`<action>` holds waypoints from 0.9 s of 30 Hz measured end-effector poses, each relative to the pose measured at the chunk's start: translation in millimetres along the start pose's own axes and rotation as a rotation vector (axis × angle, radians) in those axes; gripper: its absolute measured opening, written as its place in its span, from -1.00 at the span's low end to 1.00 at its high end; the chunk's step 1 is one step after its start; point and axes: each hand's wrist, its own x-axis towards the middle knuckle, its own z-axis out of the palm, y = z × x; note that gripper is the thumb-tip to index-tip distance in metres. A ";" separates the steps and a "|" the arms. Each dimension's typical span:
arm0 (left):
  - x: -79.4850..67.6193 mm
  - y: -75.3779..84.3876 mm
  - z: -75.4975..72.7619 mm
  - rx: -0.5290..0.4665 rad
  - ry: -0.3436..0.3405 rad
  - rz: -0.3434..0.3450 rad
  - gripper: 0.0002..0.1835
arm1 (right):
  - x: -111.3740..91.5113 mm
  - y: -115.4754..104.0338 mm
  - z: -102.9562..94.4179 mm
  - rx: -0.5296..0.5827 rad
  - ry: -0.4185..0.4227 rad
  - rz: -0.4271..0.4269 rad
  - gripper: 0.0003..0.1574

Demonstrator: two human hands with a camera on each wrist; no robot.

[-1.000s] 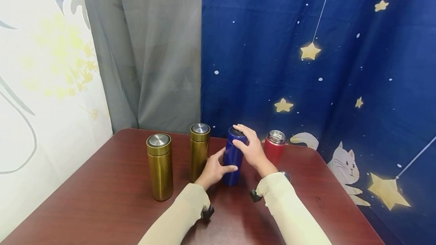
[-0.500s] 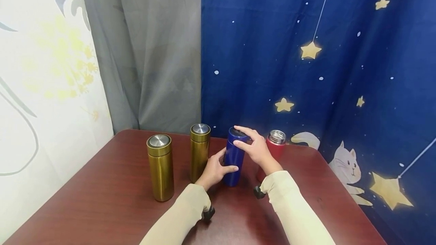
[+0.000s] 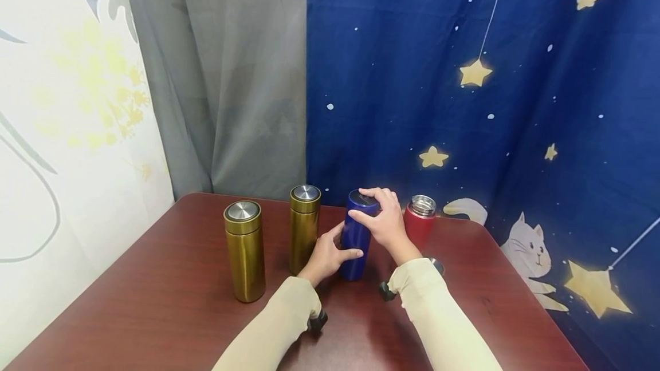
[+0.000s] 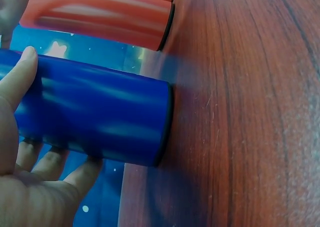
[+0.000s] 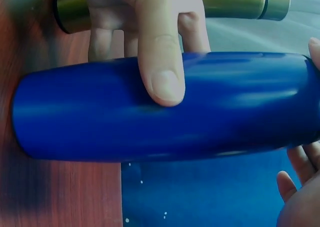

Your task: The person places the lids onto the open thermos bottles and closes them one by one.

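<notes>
A blue vacuum flask (image 3: 356, 239) with a dark disc on its lid stands upright on the table. My left hand (image 3: 326, 255) grips its body, thumb (image 5: 162, 62) across the near side and fingers round the other side, as the left wrist view shows. At the top, my right hand (image 3: 388, 223) holds the lid (image 3: 356, 202), with the thumb on the near side and fingers over the top edge. Behind my right hand is a red flask (image 3: 419, 225), its steel mouth uncovered. Part of a round metal piece (image 3: 437, 265) shows beyond my right wrist.
Two gold flasks with steel-topped lids stand to the left, one nearer (image 3: 244, 262) and one farther back (image 3: 303, 233), close to my left hand. The reddish-brown table (image 3: 154, 279) ends in front of grey and star-patterned blue curtains (image 3: 392, 73).
My right hand and forearm swing a little right, then back left, while the fingers shift round the lid. The metal piece, hidden half a second ago, shows again. The left hand keeps its grip.
</notes>
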 end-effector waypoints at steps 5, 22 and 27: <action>0.2 -0.1 0.2 -0.004 0.004 0.013 -0.19 | 0.1 -4.7 4.3 -0.059 0.036 0.033 -0.30; 3.8 -1.3 -1.9 -0.007 -0.004 0.007 -0.18 | 0.7 -3.8 -9.3 0.253 -0.235 0.021 -0.38; 2.3 -1.5 -0.1 -0.012 -0.009 -0.019 -0.17 | 0.7 -15.8 -28.6 0.345 -0.349 -0.014 -0.40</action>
